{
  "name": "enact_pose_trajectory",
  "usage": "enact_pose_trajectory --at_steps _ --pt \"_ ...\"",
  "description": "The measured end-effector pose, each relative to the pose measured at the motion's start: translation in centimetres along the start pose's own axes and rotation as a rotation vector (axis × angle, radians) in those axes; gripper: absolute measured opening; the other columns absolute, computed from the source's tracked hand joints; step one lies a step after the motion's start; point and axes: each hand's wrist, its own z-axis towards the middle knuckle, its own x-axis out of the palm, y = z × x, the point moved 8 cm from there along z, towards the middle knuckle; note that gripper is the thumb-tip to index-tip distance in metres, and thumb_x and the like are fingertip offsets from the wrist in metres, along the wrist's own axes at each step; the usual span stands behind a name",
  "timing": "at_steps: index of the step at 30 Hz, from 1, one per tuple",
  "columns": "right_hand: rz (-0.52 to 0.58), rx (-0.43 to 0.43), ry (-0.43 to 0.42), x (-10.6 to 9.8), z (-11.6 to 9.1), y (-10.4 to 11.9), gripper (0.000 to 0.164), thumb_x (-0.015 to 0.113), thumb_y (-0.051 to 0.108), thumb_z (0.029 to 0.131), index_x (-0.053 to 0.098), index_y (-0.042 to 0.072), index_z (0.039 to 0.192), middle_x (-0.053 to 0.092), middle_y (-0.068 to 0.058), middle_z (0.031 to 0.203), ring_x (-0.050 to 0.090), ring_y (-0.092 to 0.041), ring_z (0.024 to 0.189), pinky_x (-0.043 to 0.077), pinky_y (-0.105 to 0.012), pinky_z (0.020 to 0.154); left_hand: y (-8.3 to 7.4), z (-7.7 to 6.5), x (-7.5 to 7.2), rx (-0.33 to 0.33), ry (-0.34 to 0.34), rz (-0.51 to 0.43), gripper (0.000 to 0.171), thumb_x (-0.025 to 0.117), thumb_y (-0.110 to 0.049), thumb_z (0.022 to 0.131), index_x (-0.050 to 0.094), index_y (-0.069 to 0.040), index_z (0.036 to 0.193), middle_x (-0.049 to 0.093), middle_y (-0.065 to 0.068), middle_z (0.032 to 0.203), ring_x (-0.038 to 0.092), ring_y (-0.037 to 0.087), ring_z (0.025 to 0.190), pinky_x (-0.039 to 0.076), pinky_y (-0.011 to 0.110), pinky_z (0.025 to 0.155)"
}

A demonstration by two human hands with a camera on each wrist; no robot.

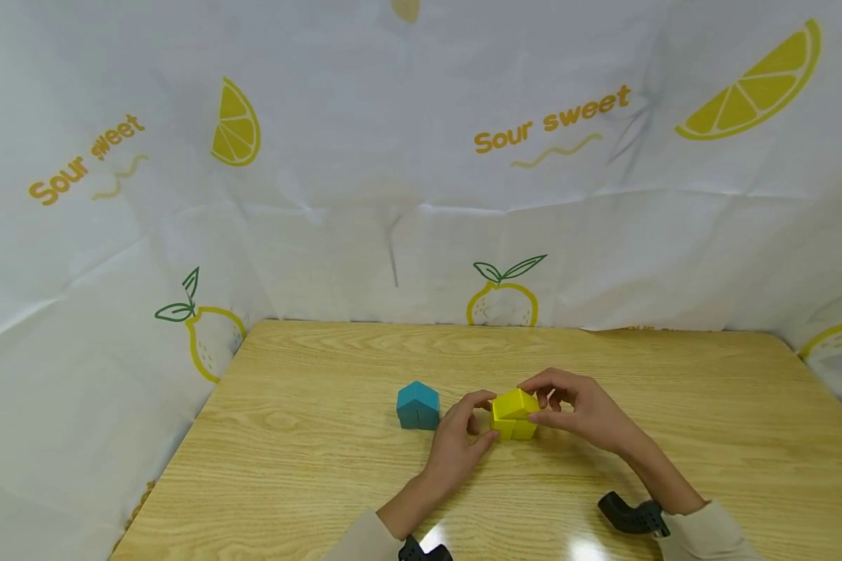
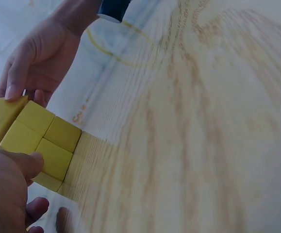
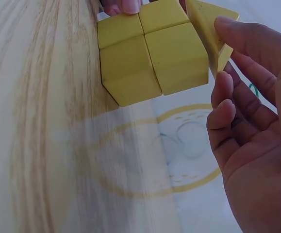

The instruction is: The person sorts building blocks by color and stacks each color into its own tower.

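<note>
Yellow cube-like blocks [image 1: 512, 430] stand together on the wooden table, forming a two-by-two face in the left wrist view. At their top is a yellow triangular block [image 3: 206, 22], which my right hand [image 1: 589, 413] pinches between thumb and fingers. In the right wrist view this triangular block sits slightly tilted against the cubes, with a narrow gap along part of its base. My left hand [image 1: 454, 446] holds the cubes from the left, its thumb [image 2: 31, 165] on their near face. Its other fingers are partly hidden behind them.
Left of my left hand, close to it, stands a small blue house-shaped set of blocks [image 1: 418, 407]. The wooden table [image 1: 288, 467] ends at a white curtain [image 1: 365, 257] printed with lemons. Black straps with devices [image 1: 631, 516] are on my wrists.
</note>
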Motion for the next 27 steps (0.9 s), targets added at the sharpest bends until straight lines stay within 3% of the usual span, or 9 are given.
enact_pose_trajectory --at_steps 11,20,27 --pt "-0.02 -0.002 0.001 0.3 -0.2 -1.3 0.037 0.076 0.002 0.08 0.065 0.011 0.114 0.061 -0.001 0.095 0.054 -0.016 0.073 0.046 -0.026 0.056 0.0 0.1 0.1 0.001 0.007 0.0 0.054 0.075 -0.006 0.083 0.051 -0.021 0.129 0.06 0.002 0.111 0.044 0.011 0.071 0.038 0.019 0.065" --pt "-0.023 -0.021 0.001 0.4 -0.2 -1.3 0.036 0.075 -0.004 0.079 0.065 0.006 0.112 0.06 -0.004 0.093 0.052 -0.016 0.073 0.044 -0.027 0.056 0.0 0.0 0.1 -0.002 0.004 0.005 0.053 0.074 -0.006 0.083 0.051 -0.021 0.129 0.06 0.001 0.111 0.045 0.012 0.07 0.039 0.019 0.064" --pt "-0.03 -0.002 0.012 0.5 -0.2 -1.7 0.038 0.076 0.001 0.08 0.065 0.011 0.115 0.061 -0.001 0.094 0.052 -0.015 0.074 0.045 -0.027 0.057 0.1 -0.1 0.1 0.001 0.001 0.002 0.052 0.074 -0.006 0.084 0.051 -0.02 0.129 0.061 0.002 0.111 0.045 0.012 0.07 0.039 0.019 0.065"
